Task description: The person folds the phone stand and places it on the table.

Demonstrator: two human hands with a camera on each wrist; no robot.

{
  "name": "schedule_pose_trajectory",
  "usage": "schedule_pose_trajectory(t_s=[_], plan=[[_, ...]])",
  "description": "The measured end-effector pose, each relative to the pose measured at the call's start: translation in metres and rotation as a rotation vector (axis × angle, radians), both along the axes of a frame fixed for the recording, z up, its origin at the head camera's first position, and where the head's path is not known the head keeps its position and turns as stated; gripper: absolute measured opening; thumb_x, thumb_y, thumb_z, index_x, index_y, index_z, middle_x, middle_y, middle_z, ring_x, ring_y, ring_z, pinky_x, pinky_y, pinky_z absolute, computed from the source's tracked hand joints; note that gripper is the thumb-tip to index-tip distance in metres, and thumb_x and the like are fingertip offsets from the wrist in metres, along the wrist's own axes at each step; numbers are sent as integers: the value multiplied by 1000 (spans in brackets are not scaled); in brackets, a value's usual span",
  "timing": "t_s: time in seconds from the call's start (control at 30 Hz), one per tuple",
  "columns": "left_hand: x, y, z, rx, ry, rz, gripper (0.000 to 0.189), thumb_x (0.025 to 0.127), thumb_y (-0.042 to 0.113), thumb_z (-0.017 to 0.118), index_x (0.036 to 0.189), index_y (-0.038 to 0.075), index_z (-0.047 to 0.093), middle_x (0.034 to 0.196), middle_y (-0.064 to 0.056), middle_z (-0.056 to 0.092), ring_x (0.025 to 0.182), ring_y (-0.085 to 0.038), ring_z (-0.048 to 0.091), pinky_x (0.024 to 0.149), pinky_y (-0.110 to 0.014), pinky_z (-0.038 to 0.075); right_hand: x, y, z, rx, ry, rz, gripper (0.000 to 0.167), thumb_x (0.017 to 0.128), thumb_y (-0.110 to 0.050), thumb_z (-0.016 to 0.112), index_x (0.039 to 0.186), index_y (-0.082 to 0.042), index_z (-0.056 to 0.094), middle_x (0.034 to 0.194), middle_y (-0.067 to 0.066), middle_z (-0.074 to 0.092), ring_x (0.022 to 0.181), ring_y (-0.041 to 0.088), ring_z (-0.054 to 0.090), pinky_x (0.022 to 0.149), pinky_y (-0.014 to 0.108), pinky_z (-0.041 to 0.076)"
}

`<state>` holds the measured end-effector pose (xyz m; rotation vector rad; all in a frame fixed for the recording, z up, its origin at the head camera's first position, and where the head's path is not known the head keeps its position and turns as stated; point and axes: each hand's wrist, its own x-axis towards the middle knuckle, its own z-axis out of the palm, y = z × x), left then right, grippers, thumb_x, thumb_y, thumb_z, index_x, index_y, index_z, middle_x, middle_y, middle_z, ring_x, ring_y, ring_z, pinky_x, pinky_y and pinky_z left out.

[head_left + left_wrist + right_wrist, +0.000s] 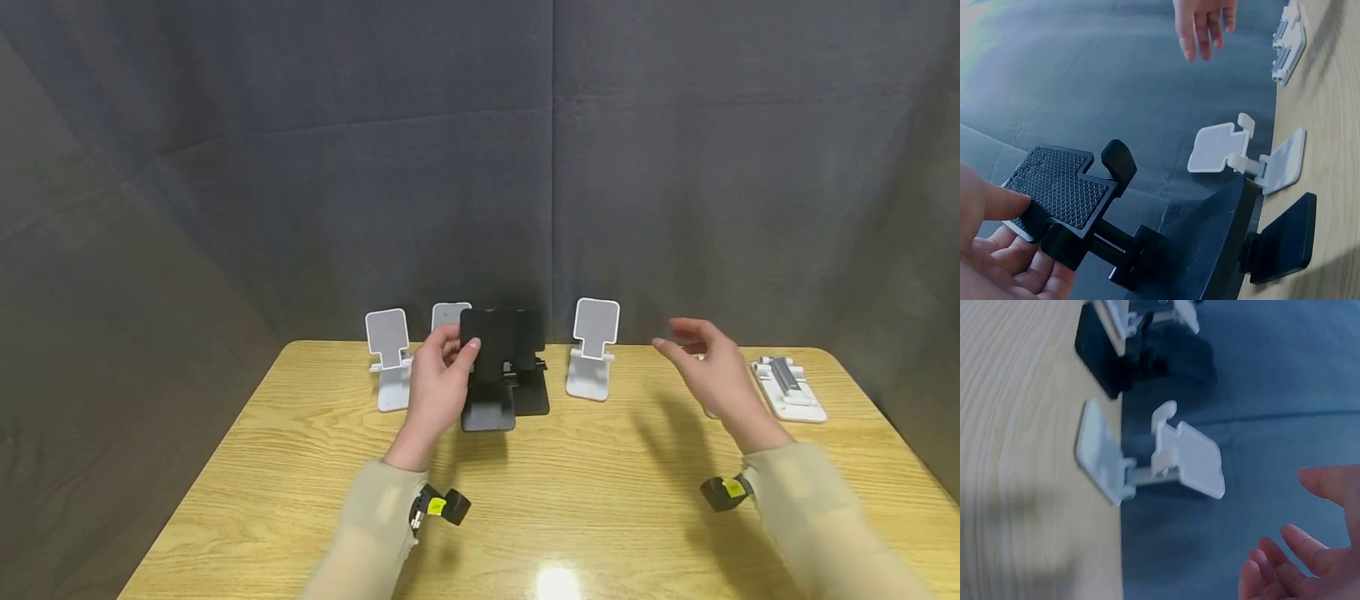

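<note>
My left hand (438,379) pinches a black phone stand (487,408) by its upper plate, thumb on the textured front and fingers behind. The stand is unfolded and held above the table, its base showing below the hand. A second black stand (532,396) stands just behind it, partly hidden. My right hand (705,367) is in the air with fingers loosely bent and thumb apart, holding nothing. In the right wrist view an unfolded white phone stand (1194,459) is nearest to that hand (1322,550).
Another unfolded white stand (387,337) is left of my left hand; one more (450,313) is mostly hidden behind it. At the right lies a folded white stand (795,396), with another partly behind my right hand. A dark curtain (480,167) hangs behind the wooden table (600,500).
</note>
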<state>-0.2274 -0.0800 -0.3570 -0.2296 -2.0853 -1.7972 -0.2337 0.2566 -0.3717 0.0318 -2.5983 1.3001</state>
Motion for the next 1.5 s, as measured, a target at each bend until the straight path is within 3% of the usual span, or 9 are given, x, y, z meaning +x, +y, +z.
schedule_pose_trajectory(t_s=[0.17,0.53,0.73,1.03,1.33,1.5], plan=[[-1,4,2,23,21,-23,13,97,-1,64,108,-8,64,95,-20,72,77,-16,60,70,-22,47,5,-15,8,-7,36,40,59,101,-37,63,144,1,50,132,25,57,117,39,54,87,44,44],[2,15,7,28,45,-31,16,97,0,64,110,-9,63,96,-19,72,80,-16,60,74,-24,48,17,-36,13,-37,16,122,54,102,-35,64,142,-2,52,127,19,62,117,36,57,87,41,47],[5,21,10,31,55,-47,16,97,1,65,109,-9,63,96,-19,72,80,-14,60,75,-25,48,25,-50,9,-81,-29,198,50,102,-32,63,142,-2,53,123,16,63,114,33,59,87,38,49],[6,29,9,95,69,-95,14,98,-1,64,109,-9,63,98,-20,72,81,-15,63,74,-24,49,31,-66,3,-157,-43,241,45,101,-23,66,139,0,56,119,15,65,107,29,63,81,27,51],[3,41,10,159,90,-143,13,98,-2,63,109,-9,63,97,-20,72,79,-12,62,72,-23,49,34,-81,-10,-245,-97,330,45,100,-18,66,138,4,55,113,14,66,99,24,65,81,33,54],[-1,48,11,167,84,-161,14,98,-2,63,109,-10,63,98,-21,72,78,-10,62,72,-23,50,32,-88,-16,-325,-180,373,49,102,-19,63,140,9,49,120,20,64,105,27,64,87,39,55]])
